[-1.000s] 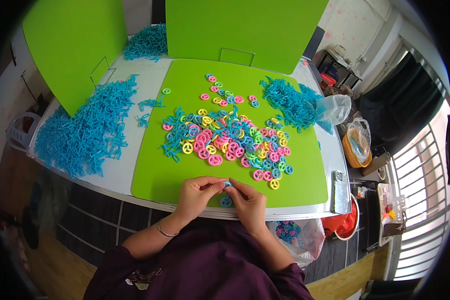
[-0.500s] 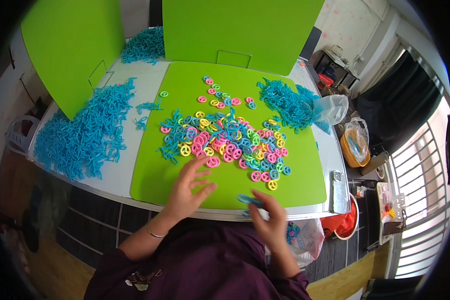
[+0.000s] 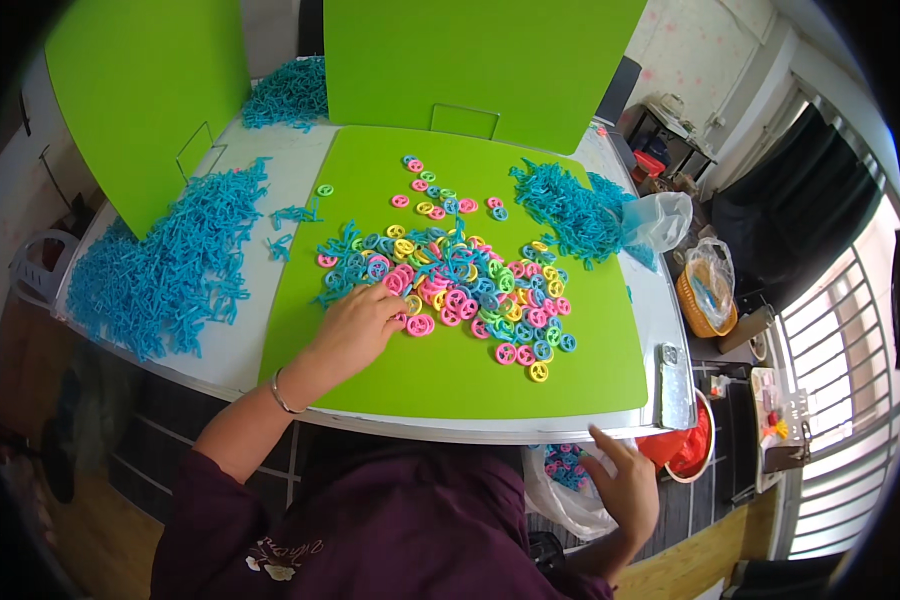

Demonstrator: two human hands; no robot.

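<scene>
My left hand [image 3: 363, 322] reaches over the near left edge of a mixed heap of small plastic wheels [image 3: 455, 300] in pink, yellow, green and blue. Its fingers are bent and drawn together at the pink wheels [image 3: 398, 280]; what they hold, if anything, is hidden. My right hand [image 3: 628, 488] hangs beyond the table's near edge, beside a white plastic bag [image 3: 582, 512] with small blue and pink pieces [image 3: 567, 467] inside. Its thumb and forefinger are apart and nothing shows between them. Forked blue plastic pieces [image 3: 340, 240] lie among the wheels.
A green mat [image 3: 320, 370] covers the table's middle. Blue pieces are heaped at left [image 3: 165, 265], far left [image 3: 288, 92] and right [image 3: 570, 205]. Green boards [image 3: 480, 60] stand behind and at left. A phone [image 3: 676, 385] lies at the right corner, near a red-lined bin [image 3: 692, 450].
My left hand has moved forward onto the wheels and its fingers have drawn together. My right hand has moved right and down beside the bag, and the blue piece is gone from its fingers.
</scene>
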